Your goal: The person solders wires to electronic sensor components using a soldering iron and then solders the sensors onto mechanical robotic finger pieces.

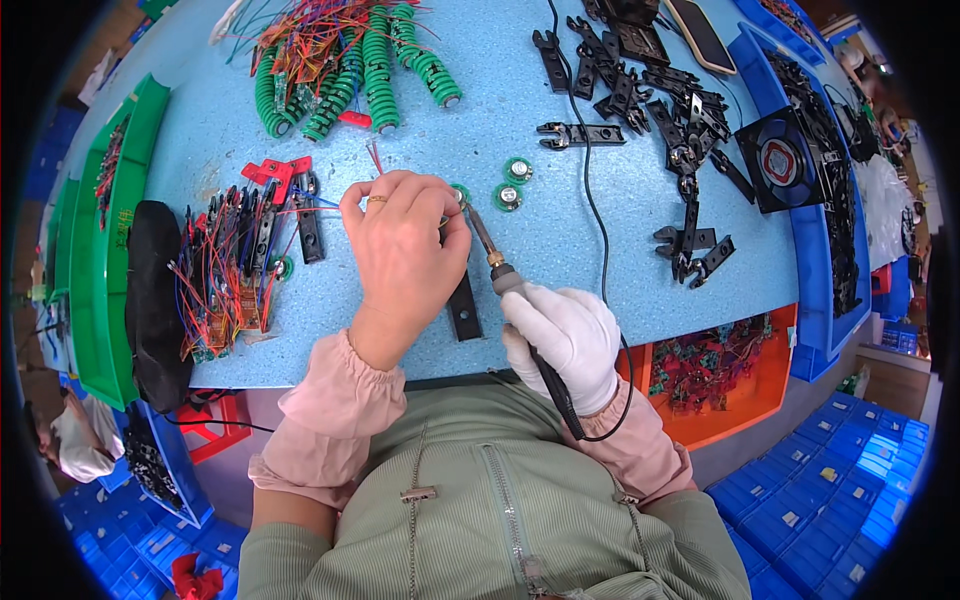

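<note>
The table point(700, 295) ends at a front edge that runs across mid-frame, just above the person's lap. A green bin point(95, 310) and a black pouch point(153, 285) bound it at left, a blue bin point(815, 320) at right; an orange bin point(715, 425) sits below the edge, lower right. Wired parts point(225, 250) crowd the left hand's side, green coils point(380, 75) the top, black parts point(688, 130) the upper right. Bare blue surface shows on both sides of the cable point(598, 215), right of two green discs point(508, 197).

The left hand point(405, 230), bare, is at centre, fingers curled in, fingertips at a small disc point(460, 192); whether they grip it cannot be told. Near that hand, a black bar point(464, 312) lies toward the front edge.

The right hand point(565, 335), white-gloved, is closed around a soldering iron point(495, 258). Its tip points up-left, at or just beside the small disc; contact cannot be told.
</note>
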Demonstrator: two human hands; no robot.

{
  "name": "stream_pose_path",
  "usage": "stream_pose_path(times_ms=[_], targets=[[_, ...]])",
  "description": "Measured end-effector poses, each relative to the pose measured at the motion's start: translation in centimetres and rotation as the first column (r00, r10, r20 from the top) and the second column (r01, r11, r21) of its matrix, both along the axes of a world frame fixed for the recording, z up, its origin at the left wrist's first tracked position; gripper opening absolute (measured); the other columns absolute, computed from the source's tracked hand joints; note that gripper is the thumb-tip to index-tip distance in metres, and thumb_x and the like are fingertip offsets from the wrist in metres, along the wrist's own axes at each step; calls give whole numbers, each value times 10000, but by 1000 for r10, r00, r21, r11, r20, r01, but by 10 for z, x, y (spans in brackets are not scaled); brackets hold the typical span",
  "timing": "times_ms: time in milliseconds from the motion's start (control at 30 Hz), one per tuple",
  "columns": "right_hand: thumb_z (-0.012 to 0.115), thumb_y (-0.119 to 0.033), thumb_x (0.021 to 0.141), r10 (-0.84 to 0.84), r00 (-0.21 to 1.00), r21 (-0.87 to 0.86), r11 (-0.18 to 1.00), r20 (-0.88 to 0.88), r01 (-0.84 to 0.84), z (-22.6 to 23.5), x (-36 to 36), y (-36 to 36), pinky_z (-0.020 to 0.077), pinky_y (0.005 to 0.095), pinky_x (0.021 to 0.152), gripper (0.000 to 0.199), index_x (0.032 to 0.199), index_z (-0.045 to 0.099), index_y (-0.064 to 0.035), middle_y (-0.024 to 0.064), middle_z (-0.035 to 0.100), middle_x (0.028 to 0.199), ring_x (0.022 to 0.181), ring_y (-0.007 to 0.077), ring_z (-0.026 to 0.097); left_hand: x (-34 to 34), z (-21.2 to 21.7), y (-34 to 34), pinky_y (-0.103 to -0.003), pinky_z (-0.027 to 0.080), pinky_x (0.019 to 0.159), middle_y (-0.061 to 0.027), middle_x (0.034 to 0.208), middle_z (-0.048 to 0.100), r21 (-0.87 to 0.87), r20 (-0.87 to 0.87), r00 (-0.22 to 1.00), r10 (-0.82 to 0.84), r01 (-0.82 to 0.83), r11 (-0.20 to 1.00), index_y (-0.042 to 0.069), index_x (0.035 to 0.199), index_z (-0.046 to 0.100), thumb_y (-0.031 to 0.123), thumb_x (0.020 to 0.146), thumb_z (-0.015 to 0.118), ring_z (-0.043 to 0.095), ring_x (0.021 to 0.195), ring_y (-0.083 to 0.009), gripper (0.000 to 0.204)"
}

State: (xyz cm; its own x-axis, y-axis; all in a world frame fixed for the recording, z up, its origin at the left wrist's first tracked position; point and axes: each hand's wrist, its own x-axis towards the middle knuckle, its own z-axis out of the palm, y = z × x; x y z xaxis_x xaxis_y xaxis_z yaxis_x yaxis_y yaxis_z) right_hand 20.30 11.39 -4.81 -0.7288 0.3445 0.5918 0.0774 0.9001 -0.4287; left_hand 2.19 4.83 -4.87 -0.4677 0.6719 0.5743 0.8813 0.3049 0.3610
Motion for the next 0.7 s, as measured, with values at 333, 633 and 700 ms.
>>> stream_pose_path(times_ms=[333, 633, 700], targets=[[750, -95, 752, -12, 1000, 49, 999, -14, 13, -2, 0, 0, 509, 319, 708, 380, 1121, 658, -96, 56, 682, 1044, 721, 223, 631, 1, 1, 1, -452, 370, 993, 38, 915, 695, -6, -14, 1000, 10, -10, 1000, 121, 786, 636, 27, 699, 716, 616, 943, -199, 150], [744, -81, 787, -18, 994, -118, 993, -104, 5, -1, 3, 4, 517, 338, 696, 334, 1117, 692, -63, 75, 717, 1028, 727, 241, 643, 1, 0, 2, -457, 376, 981, 28, 904, 680, 1, -38, 999, 13, -13, 1000, 123, 793, 629, 25, 698, 715, 616, 940, -203, 161], [755, -88, 790, -26, 990, -171, 985, -137, 3, -3, 5, 5, 522, 335, 714, 362, 1145, 684, -67, 79, 711, 1056, 754, 238, 655, 1, 0, 2, -458, 377, 978, 25, 901, 674, 3, -49, 999, 13, -13, 1000, 123, 796, 626, 24, 698, 714, 615, 940, -205, 165]])
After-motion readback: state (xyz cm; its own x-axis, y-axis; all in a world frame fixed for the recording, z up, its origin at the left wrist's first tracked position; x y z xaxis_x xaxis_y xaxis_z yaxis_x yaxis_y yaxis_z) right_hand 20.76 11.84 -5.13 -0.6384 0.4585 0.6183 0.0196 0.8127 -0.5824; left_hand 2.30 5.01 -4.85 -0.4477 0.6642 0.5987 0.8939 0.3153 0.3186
